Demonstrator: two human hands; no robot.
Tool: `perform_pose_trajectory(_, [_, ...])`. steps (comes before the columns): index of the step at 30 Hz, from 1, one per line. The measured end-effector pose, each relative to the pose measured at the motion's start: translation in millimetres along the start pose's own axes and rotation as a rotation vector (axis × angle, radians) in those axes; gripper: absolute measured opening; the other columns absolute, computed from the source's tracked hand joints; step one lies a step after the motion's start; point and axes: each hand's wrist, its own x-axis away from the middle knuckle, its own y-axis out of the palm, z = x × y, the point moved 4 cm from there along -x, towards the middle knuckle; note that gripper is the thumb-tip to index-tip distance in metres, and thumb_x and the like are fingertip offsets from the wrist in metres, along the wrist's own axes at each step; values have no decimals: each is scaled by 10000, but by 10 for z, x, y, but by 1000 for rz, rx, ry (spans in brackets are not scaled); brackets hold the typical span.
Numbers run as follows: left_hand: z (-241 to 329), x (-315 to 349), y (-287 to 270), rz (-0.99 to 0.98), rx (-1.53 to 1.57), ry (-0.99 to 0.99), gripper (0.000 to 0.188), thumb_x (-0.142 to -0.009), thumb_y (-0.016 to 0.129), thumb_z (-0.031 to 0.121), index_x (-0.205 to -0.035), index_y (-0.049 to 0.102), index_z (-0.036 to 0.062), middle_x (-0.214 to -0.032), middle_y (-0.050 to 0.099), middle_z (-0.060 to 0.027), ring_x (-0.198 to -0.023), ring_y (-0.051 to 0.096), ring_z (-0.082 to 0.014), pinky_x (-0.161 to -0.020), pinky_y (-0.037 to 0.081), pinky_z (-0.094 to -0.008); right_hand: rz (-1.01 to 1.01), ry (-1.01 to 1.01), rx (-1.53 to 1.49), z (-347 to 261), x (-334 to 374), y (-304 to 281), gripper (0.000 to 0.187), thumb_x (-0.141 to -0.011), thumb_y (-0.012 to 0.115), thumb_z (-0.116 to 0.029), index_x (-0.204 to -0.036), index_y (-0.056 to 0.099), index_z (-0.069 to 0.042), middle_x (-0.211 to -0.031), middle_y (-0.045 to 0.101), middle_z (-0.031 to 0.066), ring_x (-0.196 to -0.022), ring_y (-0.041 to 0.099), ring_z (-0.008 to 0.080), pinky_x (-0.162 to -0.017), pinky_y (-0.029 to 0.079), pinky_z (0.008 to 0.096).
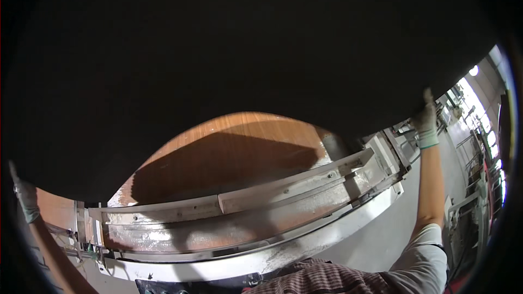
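Observation:
A very large black sheet [245, 54] fills the upper part of the view, its near edge bowing upward in the middle. My left hand [25, 198], in a pale glove, grips its edge at the far left with the thumb pointing up. At the right, my right hand [426, 122], gloved in pale cloth with a green cuff, holds the opposite side. Both arms are spread wide. Most fingers are hidden by the dark sheet or lost in its shade. Beneath the sheet lies a brown, streaked flat surface [229, 158], partly in shadow.
A worn white metal frame [229, 204] with a channel runs along the near side of the brown surface. Its front rail [305, 247] passes close to my body. Grey floor [370, 242] and other machinery [474, 207] show at the right.

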Motion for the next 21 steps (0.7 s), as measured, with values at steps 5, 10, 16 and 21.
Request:
perform_pose_trajectory(5, [-274,386,1274,200,716,-762,599,-1039,494,346,-1493,347,-15,-1471,464,-118,-1371,412,-214,-1175,284,-317,157,116,-121,1522,295,-373,610,-899,735,-300,-1392,491,-35,-1358,573,70,-1238,550,243,-1080,451,405])
perform_pose_trajectory(10, [110,519,1901,42,969,-979,669,-1025,492,463,-1475,378,-19,-1483,449,-109,-1330,455,-227,-1146,332,-343,91,281,135,1780,102,-932,622,-894,727,-207,-1423,435,-57,-1355,556,65,-1223,547,242,-1045,475,406])
perform_pose_trajectory(16, [-255,2399,2603,210,1151,-1147,716,-1038,357,547,-1534,297,34,-1558,350,-127,-1413,360,-272,-1190,271,-405,314,326,253,2632,264,-512,568,-894,714,-157,-1396,469,-60,-1295,586,95,-1112,605,249,-958,514,402])
perform_pose_trajectory(21, [-449,2324,2138,-32,756,-1022,736,-1028,368,564,-1547,271,51,-1575,323,-110,-1429,333,-275,-1209,238,-408,223,318,421,2181,-92,11,465,-941,662,-204,-1350,522,-32,-1260,609,102,-1117,606,246,-954,512,398])
